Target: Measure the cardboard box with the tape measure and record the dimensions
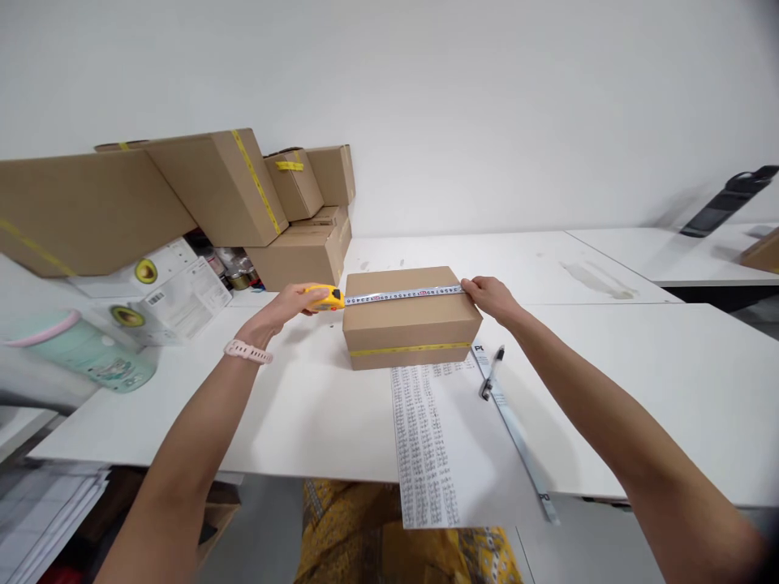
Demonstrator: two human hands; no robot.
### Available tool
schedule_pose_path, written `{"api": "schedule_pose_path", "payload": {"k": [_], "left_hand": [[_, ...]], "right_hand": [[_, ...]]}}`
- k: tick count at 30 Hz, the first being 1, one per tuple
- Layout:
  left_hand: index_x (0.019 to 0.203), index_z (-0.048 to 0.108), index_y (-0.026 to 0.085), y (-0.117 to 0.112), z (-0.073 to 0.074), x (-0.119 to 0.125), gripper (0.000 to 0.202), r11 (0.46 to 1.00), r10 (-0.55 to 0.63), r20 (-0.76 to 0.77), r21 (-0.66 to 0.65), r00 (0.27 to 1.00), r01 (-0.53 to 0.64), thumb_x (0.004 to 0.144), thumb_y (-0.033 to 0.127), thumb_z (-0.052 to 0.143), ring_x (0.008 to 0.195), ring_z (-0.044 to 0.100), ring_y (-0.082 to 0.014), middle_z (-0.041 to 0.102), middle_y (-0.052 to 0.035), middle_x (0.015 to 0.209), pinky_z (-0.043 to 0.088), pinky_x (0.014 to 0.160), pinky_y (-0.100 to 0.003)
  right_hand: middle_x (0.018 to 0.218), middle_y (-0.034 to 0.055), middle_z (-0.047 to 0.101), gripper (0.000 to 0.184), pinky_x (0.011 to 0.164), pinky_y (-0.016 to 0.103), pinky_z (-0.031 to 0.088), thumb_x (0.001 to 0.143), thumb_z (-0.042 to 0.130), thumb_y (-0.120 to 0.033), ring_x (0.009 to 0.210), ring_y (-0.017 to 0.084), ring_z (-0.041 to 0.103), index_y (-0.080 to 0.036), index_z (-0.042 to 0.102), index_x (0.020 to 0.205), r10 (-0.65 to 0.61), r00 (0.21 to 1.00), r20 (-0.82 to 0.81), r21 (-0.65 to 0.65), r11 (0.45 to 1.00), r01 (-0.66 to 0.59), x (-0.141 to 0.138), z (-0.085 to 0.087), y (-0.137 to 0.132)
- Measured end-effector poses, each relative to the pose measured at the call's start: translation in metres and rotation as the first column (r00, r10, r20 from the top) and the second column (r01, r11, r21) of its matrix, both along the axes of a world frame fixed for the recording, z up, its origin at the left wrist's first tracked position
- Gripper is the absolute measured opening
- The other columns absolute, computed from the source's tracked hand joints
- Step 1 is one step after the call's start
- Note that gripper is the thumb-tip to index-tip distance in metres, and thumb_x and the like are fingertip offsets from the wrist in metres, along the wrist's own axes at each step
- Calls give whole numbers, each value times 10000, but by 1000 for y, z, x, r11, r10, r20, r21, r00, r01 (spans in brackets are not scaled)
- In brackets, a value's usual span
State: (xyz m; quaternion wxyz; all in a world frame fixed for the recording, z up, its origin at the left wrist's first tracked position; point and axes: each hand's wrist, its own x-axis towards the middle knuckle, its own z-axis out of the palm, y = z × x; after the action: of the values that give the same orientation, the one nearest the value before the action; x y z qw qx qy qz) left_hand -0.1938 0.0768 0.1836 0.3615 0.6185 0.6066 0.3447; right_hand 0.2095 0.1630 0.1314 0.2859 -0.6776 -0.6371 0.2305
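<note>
A closed cardboard box [407, 320] with a yellow tape strip round its side sits on the white table. Across its top stretches the white blade of a tape measure [329, 298], whose yellow case is just off the box's left edge. My left hand [290, 305] is closed round that case. At the box's right edge, my right hand [490, 294] pinches the blade's far end against the cardboard. Under the box's front lies a sheet of paper [475, 454] covered in rows of small handwriting. A pen [492, 373] rests on the sheet's right side.
Several cardboard boxes [213, 186] are stacked at the back left, above white cartons with avocado pictures [176, 292]. A mint-green tumbler [91, 353] stands at the left. A dark bottle [724, 203] is at the far right, near another cardboard box [763, 253]. The table's front edge [316, 473] faces me.
</note>
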Motion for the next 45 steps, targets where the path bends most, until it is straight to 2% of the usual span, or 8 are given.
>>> {"api": "schedule_pose_path", "payload": {"k": [4,9,12,16,21,33,41,45], "left_hand": [[1230,729,240,-55,10,27,582,980,-187,34,-59,982,189,741,553,774,877,663,-258,748,-88,1090,502,646,-304],[1166,606,219,-128,-46,115,533,784,-335,634,-223,697,580,732,446,818,836,680,-200,690,-100,1089,563,680,-305],[1070,518,214,-138,-74,169,517,853,-193,771,-173,606,492,736,476,814,742,657,-150,655,-70,1021,490,507,-206],[1073,506,178,-112,-67,204,555,936,-94,774,-146,626,321,747,552,755,696,686,-162,631,-69,980,434,413,-182],[1003,563,142,-88,-55,207,539,948,-106,786,-106,609,301,779,617,684,616,697,-158,632,-59,882,418,407,-175],[1041,557,156,-109,-64,220,502,950,-41,801,-155,597,272,780,560,700,684,723,-192,615,-69,991,422,381,-176],[1107,583,163,-126,-59,192,547,970,-72,752,-101,656,221,761,553,747,674,676,-165,621,-62,966,435,401,-177],[1290,533,222,-155,-74,150,685,997,25,627,40,779,-64,734,488,829,739,660,-164,658,-53,1017,565,569,-244]], "right_hand": [[868,63,677,357,737,311,436,985,437,-460,782,178,564,-210,561,763,79,966,-246,195,980,-31,-4,21,-2],[845,33,600,356,784,312,438,989,410,-454,809,177,519,-217,548,763,426,890,-165,341,871,-354,-47,42,7],[837,49,589,332,788,343,450,973,437,-439,803,197,515,-223,540,743,499,865,-54,194,855,-481,-77,50,15],[896,71,615,291,802,390,464,977,418,-479,848,234,532,-256,574,872,474,876,-87,162,874,-457,-79,44,-10],[971,49,674,449,748,372,464,962,334,-630,831,224,562,-312,603,1130,495,825,-274,223,867,-446,-47,24,-70],[1017,13,688,505,754,349,483,950,355,-675,905,213,569,-339,598,1238,502,718,-481,186,859,-477,-42,28,-86],[1092,74,734,496,839,392,509,901,533,-695,995,269,629,-274,665,1128,425,790,-441,134,902,-410,-55,37,10],[1159,156,717,575,897,412,522,934,445,-708,1035,281,669,-206,686,1075,255,891,-375,204,960,-189,-25,26,33]]}}
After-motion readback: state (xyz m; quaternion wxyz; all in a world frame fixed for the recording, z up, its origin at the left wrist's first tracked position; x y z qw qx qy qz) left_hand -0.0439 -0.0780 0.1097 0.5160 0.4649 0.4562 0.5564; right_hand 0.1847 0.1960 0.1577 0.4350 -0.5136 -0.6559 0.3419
